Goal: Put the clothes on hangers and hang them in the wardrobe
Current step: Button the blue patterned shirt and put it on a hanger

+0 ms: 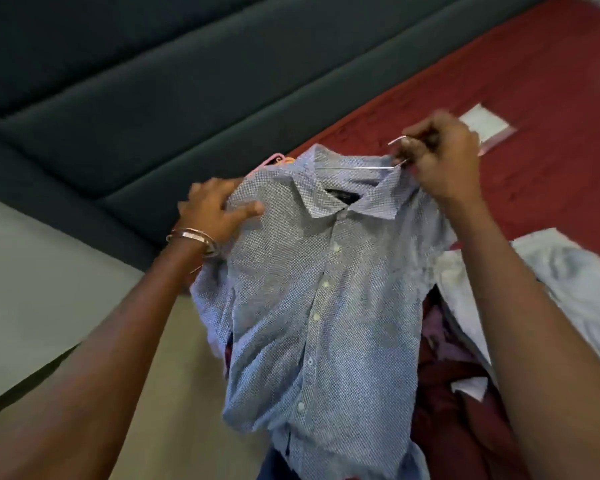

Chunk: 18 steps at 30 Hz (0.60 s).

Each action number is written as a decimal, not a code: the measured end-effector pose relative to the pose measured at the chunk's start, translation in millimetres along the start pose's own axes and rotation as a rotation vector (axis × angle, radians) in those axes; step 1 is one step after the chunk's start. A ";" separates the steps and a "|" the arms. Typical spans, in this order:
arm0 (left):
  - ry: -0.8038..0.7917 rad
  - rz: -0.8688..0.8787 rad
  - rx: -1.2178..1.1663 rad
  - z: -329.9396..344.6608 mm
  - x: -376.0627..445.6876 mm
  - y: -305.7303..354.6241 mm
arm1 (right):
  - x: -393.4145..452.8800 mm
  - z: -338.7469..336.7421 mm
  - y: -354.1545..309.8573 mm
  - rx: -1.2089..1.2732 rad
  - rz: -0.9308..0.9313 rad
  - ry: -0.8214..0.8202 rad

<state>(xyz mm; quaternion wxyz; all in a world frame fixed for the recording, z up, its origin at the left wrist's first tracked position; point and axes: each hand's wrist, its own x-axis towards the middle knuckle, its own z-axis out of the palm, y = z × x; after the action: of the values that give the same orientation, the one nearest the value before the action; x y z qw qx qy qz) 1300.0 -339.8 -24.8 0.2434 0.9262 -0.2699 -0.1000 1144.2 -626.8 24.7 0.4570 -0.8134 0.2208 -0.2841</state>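
A blue-and-white dotted button-up shirt (312,299) hangs in front of me, collar up, above the bed. A thin metal wire hanger (357,167) runs inside its collar, its hook poking out at the upper right. My right hand (444,157) grips the hanger's hook together with the shirt's right shoulder. My left hand (215,209), with bangles on the wrist, holds the shirt's left shoulder, thumb on the front of the cloth. A pink hanger (274,159) peeks out behind the left shoulder.
The red bedspread (551,98) lies under the shirt, with a dark padded headboard (153,98) beyond it. A pale blue garment (575,278) and dark red and purple clothes (444,375) are piled at the right. A white paper (485,124) lies on the bed.
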 end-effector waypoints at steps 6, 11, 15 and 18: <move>0.099 0.159 -0.139 -75.4 -31.5 95.1 | -8.3 -30.6 -99.6 -0.074 -0.103 -0.137; 0.327 0.258 -0.235 -135.3 -72.3 155.7 | -22.6 -58.3 -178.7 -0.368 -0.300 -0.190; 0.380 0.385 -0.109 -171.6 -111.9 192.4 | -31.0 -74.1 -253.5 -0.467 -0.473 -0.295; 0.515 0.436 -0.075 -207.3 -135.5 203.0 | -33.0 -95.0 -296.7 -0.263 -0.461 -0.159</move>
<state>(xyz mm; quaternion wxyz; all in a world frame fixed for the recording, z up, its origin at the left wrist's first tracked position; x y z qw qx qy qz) 1161.0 -332.6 263.6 0.3529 0.8319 -0.3876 0.1820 1086.1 -521.3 313.8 0.2866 -0.9143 0.0285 -0.2848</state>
